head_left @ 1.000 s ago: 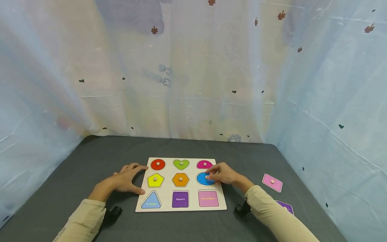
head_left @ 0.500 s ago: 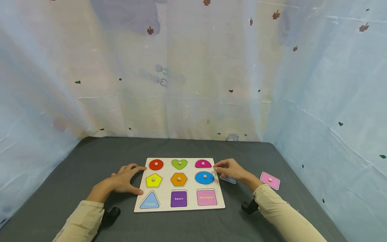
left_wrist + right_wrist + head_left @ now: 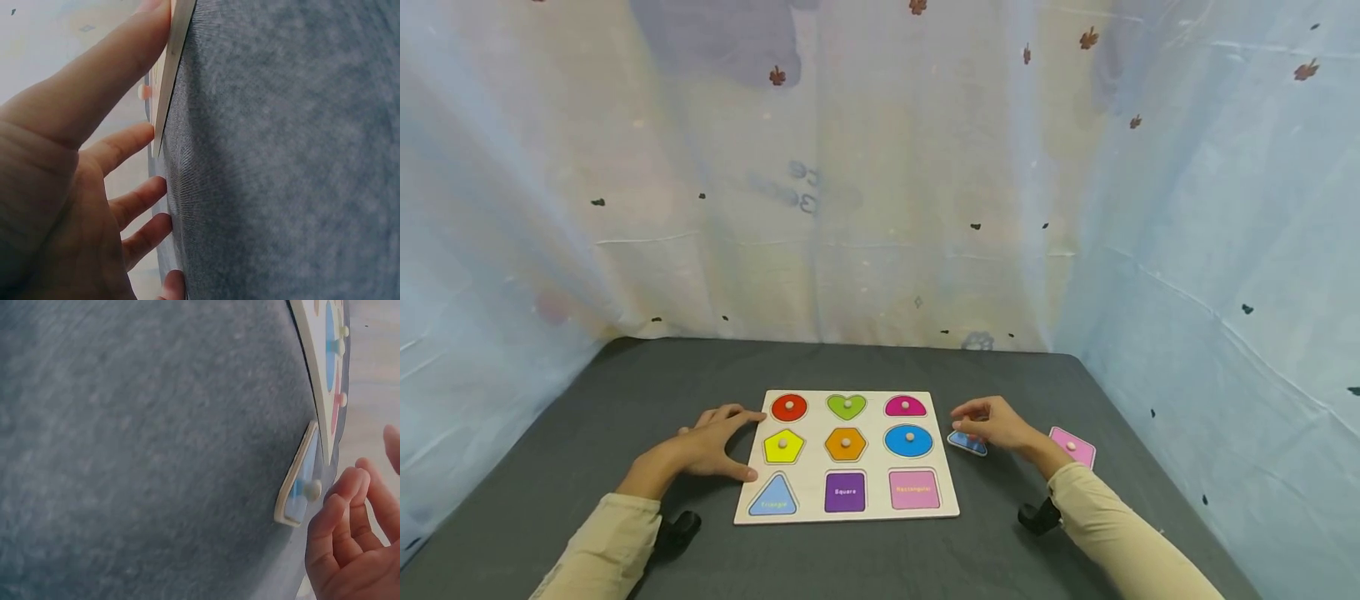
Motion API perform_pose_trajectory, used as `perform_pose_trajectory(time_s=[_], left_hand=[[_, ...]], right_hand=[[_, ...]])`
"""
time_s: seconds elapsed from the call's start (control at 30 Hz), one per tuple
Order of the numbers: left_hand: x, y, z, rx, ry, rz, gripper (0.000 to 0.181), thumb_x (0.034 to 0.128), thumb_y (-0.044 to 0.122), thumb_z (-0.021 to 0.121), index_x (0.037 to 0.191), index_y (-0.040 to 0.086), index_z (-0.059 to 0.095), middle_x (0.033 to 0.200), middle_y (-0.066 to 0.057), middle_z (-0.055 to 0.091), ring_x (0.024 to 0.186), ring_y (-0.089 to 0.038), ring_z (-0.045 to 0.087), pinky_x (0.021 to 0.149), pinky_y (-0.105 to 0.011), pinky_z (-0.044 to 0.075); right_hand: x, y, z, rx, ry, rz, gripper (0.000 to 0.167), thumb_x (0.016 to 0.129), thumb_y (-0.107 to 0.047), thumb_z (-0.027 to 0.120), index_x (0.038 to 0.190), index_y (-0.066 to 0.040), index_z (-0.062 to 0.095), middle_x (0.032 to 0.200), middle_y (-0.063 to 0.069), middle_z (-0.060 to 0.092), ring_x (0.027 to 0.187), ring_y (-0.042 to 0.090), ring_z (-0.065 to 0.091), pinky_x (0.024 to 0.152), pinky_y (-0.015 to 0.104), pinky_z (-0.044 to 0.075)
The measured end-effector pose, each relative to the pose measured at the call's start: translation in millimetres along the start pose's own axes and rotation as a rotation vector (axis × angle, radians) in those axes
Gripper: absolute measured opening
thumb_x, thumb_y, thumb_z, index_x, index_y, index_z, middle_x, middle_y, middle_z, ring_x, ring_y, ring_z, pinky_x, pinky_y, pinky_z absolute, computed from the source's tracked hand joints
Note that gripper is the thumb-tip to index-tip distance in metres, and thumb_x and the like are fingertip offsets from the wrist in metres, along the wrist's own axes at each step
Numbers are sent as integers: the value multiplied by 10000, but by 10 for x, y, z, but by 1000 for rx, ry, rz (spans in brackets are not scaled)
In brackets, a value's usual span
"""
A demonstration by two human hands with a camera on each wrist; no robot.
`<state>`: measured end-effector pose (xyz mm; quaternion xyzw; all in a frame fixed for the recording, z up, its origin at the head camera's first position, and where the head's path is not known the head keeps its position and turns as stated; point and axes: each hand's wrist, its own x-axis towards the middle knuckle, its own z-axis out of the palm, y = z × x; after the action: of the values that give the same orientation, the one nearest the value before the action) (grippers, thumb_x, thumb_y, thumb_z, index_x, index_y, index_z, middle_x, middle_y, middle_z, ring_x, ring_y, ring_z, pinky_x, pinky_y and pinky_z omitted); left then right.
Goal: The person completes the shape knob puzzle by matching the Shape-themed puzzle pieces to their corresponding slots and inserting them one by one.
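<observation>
A wooden shape puzzle board (image 3: 810,479) lies on the table with a red circle, green heart, magenta semicircle, yellow pentagon, orange hexagon and blue oval (image 3: 898,450) in place, each knobbed. Its front row shows bare triangle, square and rectangle recesses. My left hand (image 3: 711,446) spreads along the board's left edge, thumb and a finger touching it. My right hand (image 3: 996,423) hovers right of the board, fingers bent, just over a blue triangle piece (image 3: 967,445). In the right wrist view, the piece's knob (image 3: 312,489) stands beside the fingers, which appear apart from it.
A pink rectangle piece (image 3: 1078,450) with a knob lies to the right, partly behind my right forearm. Dark grey cloth (image 3: 850,562) covers the table. Pale printed curtains (image 3: 880,275) hang at the back and both sides.
My right hand has left the blue oval in the board and moved right to the triangle piece. The purple piece has become hidden behind the right sleeve. My left hand stays put.
</observation>
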<state>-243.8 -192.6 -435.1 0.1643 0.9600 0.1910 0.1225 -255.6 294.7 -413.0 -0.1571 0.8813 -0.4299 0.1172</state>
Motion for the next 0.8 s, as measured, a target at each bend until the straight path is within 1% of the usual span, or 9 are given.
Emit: perform_pose_trajectory(time_s=[0.1, 0.23, 0.33, 0.57, 0.67, 0.8], left_hand=[[0, -8, -2, 1, -2, -5, 996, 707, 549, 872, 1526, 197, 429, 1541, -248, 337, 1379, -545, 299, 959, -866, 238], [-4, -7, -5, 1, -8, -3, 1007, 702, 559, 872, 1527, 192, 425, 1534, -245, 343, 1372, -542, 306, 949, -865, 247], [-5, -2, -5, 0, -9, 3, 1011, 698, 563, 872, 1525, 195, 423, 1530, -239, 346, 1368, -537, 311, 935, -857, 264], [-5, 1, -8, -1, -3, 6, 1008, 696, 559, 875, 1520, 190, 426, 1532, -251, 342, 1370, -549, 308, 923, -839, 284], [-13, 11, -13, -3, -4, 3, 1006, 697, 559, 874, 1520, 193, 426, 1532, -248, 344, 1372, -546, 308, 927, -838, 284], [-8, 21, -15, -9, -5, -6, 1012, 694, 562, 876, 1522, 194, 425, 1530, -246, 345, 1371, -542, 305, 942, -847, 269]], right_hand=[[-5, 34, -17, 13, 0, -1, 380, 987, -161, 656, 1252, 110, 636, 874, 182, 653, 768, 182, 595, 662, 307, 528], [-10, 94, -32, 23, 13, 14, 361, 969, -118, 671, 1233, 125, 638, 852, 87, 624, 746, 149, 565, 638, 275, 507], [-16, 143, -43, 12, 17, 34, 350, 959, -100, 682, 1217, 132, 641, 843, 50, 602, 726, 138, 546, 615, 249, 481], [-19, 184, -40, -47, 2, 81, 303, 953, -97, 688, 1175, 107, 673, 790, 62, 608, 689, 127, 535, 589, 246, 458], [-19, 178, -35, -53, 4, 75, 290, 945, -81, 691, 1160, 112, 678, 794, 92, 614, 681, 130, 526, 584, 249, 454], [6, 207, -33, -42, 21, 73, 272, 927, -55, 702, 1137, 116, 685, 778, 68, 591, 675, 126, 505, 580, 243, 438]])
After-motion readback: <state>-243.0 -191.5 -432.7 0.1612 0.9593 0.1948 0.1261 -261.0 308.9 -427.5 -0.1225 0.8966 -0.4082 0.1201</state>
